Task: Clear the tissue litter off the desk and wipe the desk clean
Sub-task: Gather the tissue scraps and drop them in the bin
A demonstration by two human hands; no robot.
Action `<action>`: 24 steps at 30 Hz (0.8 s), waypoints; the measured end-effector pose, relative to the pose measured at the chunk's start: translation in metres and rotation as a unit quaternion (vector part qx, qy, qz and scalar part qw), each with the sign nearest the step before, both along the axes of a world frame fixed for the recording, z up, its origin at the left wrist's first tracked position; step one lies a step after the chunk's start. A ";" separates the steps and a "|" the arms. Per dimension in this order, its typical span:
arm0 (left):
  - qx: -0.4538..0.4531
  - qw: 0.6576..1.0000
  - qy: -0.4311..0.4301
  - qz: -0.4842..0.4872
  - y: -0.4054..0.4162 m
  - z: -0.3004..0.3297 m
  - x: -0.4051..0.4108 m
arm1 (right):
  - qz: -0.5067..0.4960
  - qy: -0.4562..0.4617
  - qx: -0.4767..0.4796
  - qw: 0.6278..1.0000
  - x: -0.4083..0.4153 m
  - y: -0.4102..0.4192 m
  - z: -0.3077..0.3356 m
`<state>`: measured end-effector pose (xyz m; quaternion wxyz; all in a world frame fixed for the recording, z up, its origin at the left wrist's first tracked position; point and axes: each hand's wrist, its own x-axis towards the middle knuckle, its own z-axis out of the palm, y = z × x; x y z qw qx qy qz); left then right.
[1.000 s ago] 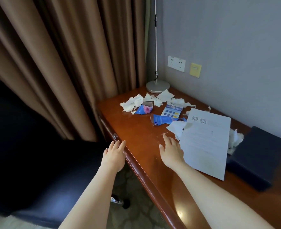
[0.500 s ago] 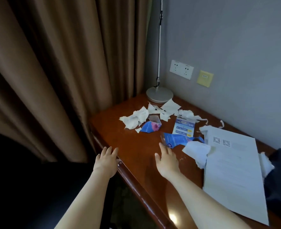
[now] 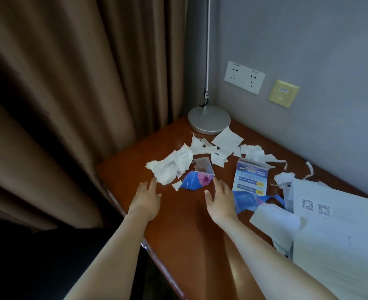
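Torn white tissue lies scattered over the far left corner of the reddish wooden desk (image 3: 187, 230). The biggest crumpled tissue (image 3: 170, 167) sits just beyond my left hand (image 3: 146, 197), whose straight fingers almost reach it. More tissue scraps (image 3: 224, 146) lie near the lamp base. A torn blue tissue packet (image 3: 195, 180) lies between my hands. My right hand (image 3: 219, 200) is stretched flat over the desk, fingertips at that packet. Another blue wrapper (image 3: 247, 201) and a flat tissue (image 3: 274, 221) lie to its right. Both hands hold nothing.
A grey lamp base (image 3: 209, 121) and pole stand in the back corner. A blue leaflet (image 3: 250, 178) and a large white printed sheet (image 3: 339, 241) lie to the right. Brown curtains (image 3: 70, 105) hang left of the desk; wall sockets (image 3: 244, 80) are behind it.
Both hands have moved forward over the desk toward the tissue pile. The left hand went from off the desk edge to above the desk top. The view has come closer.
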<state>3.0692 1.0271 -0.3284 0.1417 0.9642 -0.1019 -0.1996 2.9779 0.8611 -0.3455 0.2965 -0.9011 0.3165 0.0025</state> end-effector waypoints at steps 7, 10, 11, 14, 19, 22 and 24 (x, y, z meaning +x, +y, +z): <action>-0.048 0.998 0.003 0.041 -0.062 -0.010 0.054 | 0.025 -0.071 0.100 0.992 0.073 -0.023 -0.018; -0.071 0.997 0.034 0.001 -0.081 -0.023 0.067 | 0.031 -0.099 0.134 0.986 0.085 -0.025 -0.028; -0.082 0.995 0.049 -0.013 -0.086 -0.027 0.066 | 0.025 -0.113 0.153 0.981 0.087 -0.025 -0.029; -0.100 0.991 0.045 -0.080 -0.103 -0.033 0.053 | 0.006 -0.148 0.202 0.968 0.091 -0.026 -0.027; -0.244 0.962 0.112 -0.056 -0.122 -0.033 0.034 | -0.043 -0.190 0.286 0.938 0.092 -0.033 -0.028; -0.319 0.939 0.132 -0.004 -0.131 -0.030 0.031 | -0.085 -0.223 0.384 0.892 0.090 -0.037 -0.027; -0.367 0.919 0.140 0.030 -0.137 -0.027 0.030 | -0.122 -0.235 0.437 0.860 0.090 -0.039 -0.023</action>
